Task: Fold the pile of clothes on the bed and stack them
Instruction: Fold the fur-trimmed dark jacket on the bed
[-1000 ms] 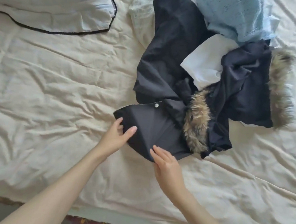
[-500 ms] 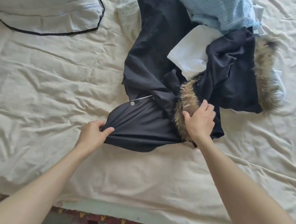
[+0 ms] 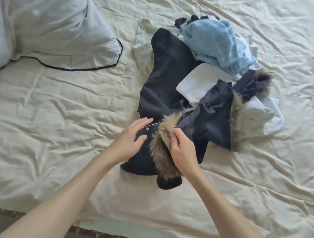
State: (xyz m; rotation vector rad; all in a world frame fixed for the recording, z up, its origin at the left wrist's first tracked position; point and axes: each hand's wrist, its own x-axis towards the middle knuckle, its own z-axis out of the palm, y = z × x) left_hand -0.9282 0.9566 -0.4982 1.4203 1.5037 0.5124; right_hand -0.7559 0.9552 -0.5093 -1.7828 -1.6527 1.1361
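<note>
Right hand (image 3: 182, 154) is curled, fur trim (image 3: 161, 152) pinched between thumb and fingers at its upper part. Left hand (image 3: 131, 139) is laid on the dark coat (image 3: 165, 85) just left of the fur, fingers loosely spread and slightly bent, thumb on the fabric near a small snap button (image 3: 147, 129); no grip is seen. The coat is crumpled across the middle of the bed (image 3: 55, 128), its near corner lying between the forearms. A second fur strip (image 3: 236, 119) is seen further right on the same dark fabric. White garment (image 3: 196, 84) is wedged into the coat folds. Light blue knit (image 3: 217, 44) is heaped at the far end of the pile, touching the coat. Pillow (image 3: 52, 22) with dark piping lies far left, apart from the pile.
</note>
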